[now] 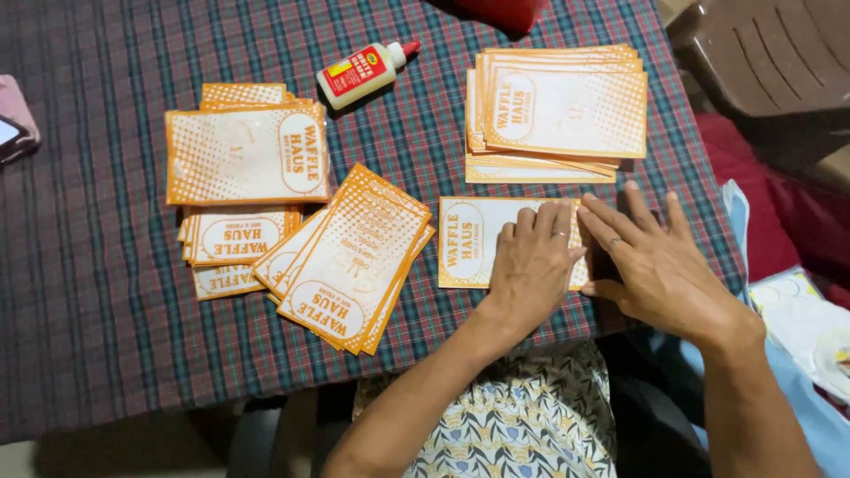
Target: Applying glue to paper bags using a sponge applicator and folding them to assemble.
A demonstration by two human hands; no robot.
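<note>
Two hands flat, fingers spread, gripping nothing: left hand (pixel 529 265) presses orange-white paper bag (pixel 469 241) on plaid tablecloth (pixel 88 265); right hand (pixel 653 264) touches its edge. Glue bottle (pixel 365 73) lies well apart.

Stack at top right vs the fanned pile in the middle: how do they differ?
The top-right stack lies nearly squared, long sides level; the fanned middle pile is skewed diagonally and spread. The top-right stack sits just beyond the hands; the middle pile lies off to their left. Both are orange-and-white printed paper sleeves on the plaid tablecloth.

— What lies far on the plaid tablecloth (pixel 106 336)?
— A glue bottle (pixel 365 73) on its side, red cap right.
— And at the edges?
— A phone (pixel 11 131) far left, a brown plastic chair (pixel 761 53) far right.
</note>
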